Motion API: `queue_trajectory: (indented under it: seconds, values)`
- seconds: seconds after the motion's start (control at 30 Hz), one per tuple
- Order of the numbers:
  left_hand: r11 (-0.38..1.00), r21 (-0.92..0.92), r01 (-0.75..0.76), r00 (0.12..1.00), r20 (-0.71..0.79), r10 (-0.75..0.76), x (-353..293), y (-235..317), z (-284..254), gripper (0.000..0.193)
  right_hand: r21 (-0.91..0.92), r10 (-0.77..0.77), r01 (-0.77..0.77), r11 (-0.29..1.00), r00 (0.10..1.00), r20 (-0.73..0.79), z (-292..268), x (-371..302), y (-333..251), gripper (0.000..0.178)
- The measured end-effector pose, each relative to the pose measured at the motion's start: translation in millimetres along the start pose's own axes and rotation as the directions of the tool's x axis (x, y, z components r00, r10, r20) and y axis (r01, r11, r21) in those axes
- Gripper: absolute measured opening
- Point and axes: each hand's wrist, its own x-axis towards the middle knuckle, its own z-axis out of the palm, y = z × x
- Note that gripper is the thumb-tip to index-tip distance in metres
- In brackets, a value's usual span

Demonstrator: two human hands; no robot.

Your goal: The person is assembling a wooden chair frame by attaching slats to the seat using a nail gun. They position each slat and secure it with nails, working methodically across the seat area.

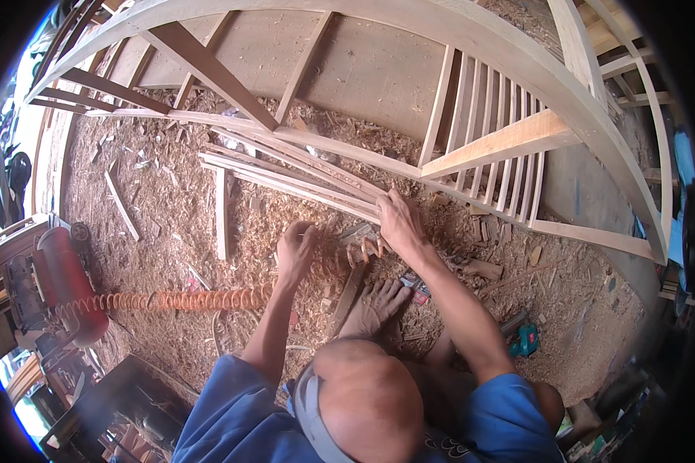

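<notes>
A bundle of long thin wooden slats [286, 176] lies on the sawdust-covered floor, running from upper left to the middle. My right hand [398, 220] rests on the near end of this bundle, fingers wrapped over the top slats. My left hand [295, 247] hovers low over the sawdust a little to the left, fingers curled downward; what it holds, if anything, is hidden. An orange coiled air hose [185, 299] runs along the floor just below my left hand. A bare foot [374, 305] sits between my arms, on a dark wooden piece [347, 297].
A large curved wooden frame [517, 58] with a slatted panel [494, 135] arches above the slats. A red air compressor [66, 282] stands at left. Loose wood strips [221, 212], offcuts and a teal tool [525, 339] lie on the shavings.
</notes>
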Motion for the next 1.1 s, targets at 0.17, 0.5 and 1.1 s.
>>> queue_trajectory:
  seconds: [0.17,0.5,1.1]
  values:
    - [0.999,0.008,-0.047,0.972,-0.231,0.047,6,-8,-15,0.035,0.401,0.108,-0.102,0.91,0.994,0.008,-18,-16,-8,0.011]
    - [0.837,0.422,0.348,0.821,-0.568,-0.055,63,-2,-112,0.055,0.551,0.187,-0.101,0.828,0.977,-0.102,-42,-30,21,0.024]
    - [0.818,-0.423,-0.389,0.914,-0.069,0.399,-42,60,1,0.071,0.617,-0.058,-0.056,0.785,0.985,0.164,-32,-80,31,0.028]
